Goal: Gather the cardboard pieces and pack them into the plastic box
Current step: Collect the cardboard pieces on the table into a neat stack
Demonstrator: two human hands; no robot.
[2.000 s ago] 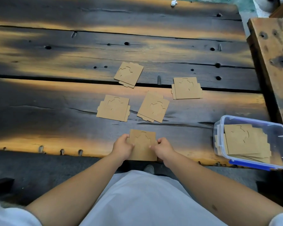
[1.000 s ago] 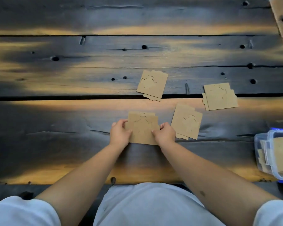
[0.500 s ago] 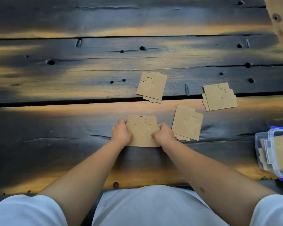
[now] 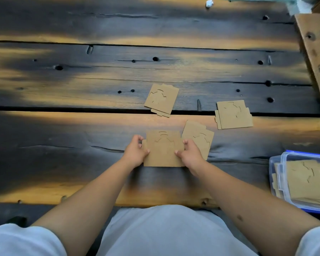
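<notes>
A small stack of brown cardboard pieces (image 4: 163, 150) is gripped on both sides, by my left hand (image 4: 136, 153) at its left edge and my right hand (image 4: 189, 155) at its right edge. The stack sits low over the dark wooden table (image 4: 81, 126). Three more cardboard pieces lie loose: one (image 4: 199, 136) just right of my right hand, one (image 4: 162, 99) farther back, one (image 4: 233, 114) at the right. The clear plastic box (image 4: 274, 174) with a blue rim stands at the right edge and holds several cardboard pieces (image 4: 308, 180).
A lighter wooden plank (image 4: 316, 52) runs along the table's right side. A small white scrap (image 4: 209, 3) lies at the far edge. The planks have gaps, holes and a near edge just before my lap.
My hands carried one cardboard piece forward onto the piece that lay at the left, and now grip both together as a stack. The stack has since shifted slightly toward me.
</notes>
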